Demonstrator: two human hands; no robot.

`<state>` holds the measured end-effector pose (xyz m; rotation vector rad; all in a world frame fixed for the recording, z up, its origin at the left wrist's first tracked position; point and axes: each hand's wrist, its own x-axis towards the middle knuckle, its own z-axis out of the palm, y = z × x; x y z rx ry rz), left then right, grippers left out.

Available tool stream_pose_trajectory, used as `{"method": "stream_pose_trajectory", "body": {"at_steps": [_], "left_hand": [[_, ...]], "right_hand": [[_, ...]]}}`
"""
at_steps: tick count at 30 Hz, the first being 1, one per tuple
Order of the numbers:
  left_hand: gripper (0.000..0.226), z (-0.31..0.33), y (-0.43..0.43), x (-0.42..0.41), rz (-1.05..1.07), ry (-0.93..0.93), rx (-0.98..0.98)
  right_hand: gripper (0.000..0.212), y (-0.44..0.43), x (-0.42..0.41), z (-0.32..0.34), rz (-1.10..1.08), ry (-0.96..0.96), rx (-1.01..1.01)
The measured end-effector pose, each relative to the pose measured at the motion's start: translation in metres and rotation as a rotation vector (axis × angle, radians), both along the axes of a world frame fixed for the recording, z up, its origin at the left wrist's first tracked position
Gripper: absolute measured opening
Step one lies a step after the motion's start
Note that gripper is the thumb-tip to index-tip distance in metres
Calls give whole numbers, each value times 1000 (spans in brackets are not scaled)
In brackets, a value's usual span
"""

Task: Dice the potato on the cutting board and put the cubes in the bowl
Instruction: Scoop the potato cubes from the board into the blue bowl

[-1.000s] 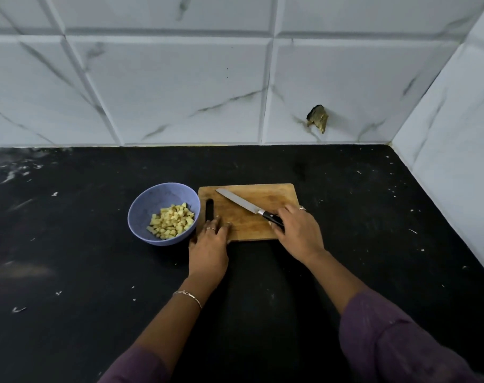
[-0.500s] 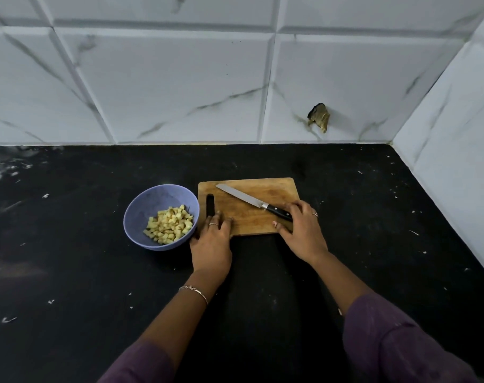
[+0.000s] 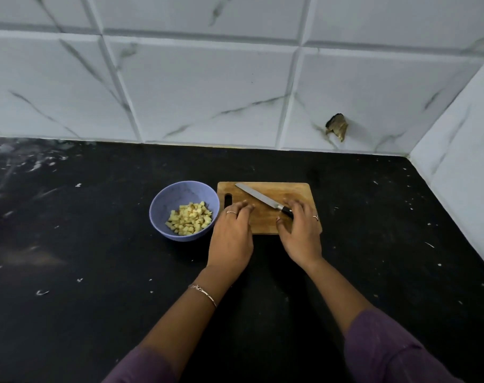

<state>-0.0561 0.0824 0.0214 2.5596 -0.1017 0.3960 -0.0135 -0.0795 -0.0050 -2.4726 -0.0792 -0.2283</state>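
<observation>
A wooden cutting board (image 3: pixel 292 191) lies on the black counter, and I see no potato on it. To its left stands a blue bowl (image 3: pixel 163 200) holding several yellow potato cubes (image 3: pixel 189 218). A knife (image 3: pixel 256 197) lies flat across the board, blade pointing to the far left. My right hand (image 3: pixel 300 236) covers the black handle, fingers and thumb curled on either side of it. My left hand (image 3: pixel 231 236) rests on the board's left part beside the handle slot, its fingers straight and holding nothing.
The black counter (image 3: pixel 97 258) is flecked with white specks. A white marble-tiled wall (image 3: pixel 207 92) runs along the back and another stands at the right. A chipped hole (image 3: pixel 337 129) shows in the back wall.
My left hand slid forward from the board's near edge onto its surface. My right hand shifted over the knife handle. The knife stays flat on the board.
</observation>
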Motion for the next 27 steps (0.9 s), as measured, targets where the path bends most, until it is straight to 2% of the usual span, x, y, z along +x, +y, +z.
{"method": "stream_pose_trajectory", "body": {"at_steps": [5, 9, 14, 17, 21, 27], "left_hand": [[42, 14, 40, -8, 218, -105, -136], [53, 9, 81, -13, 466, -80, -249], [67, -3, 114, -14, 597, 51, -434], [69, -11, 123, -10, 590, 180, -651], [45, -13, 120, -15, 589, 282, -1005], [44, -10, 113, -20, 545, 268, -1116]], "right_hand": [[44, 46, -1, 15, 118, 31, 89], [52, 89, 1, 18, 218, 151, 243], [55, 135, 5, 21, 189, 361, 481], [56, 148, 6, 13, 160, 376, 501], [57, 153, 4, 9, 148, 389, 534], [59, 138, -4, 10, 129, 413, 559]]}}
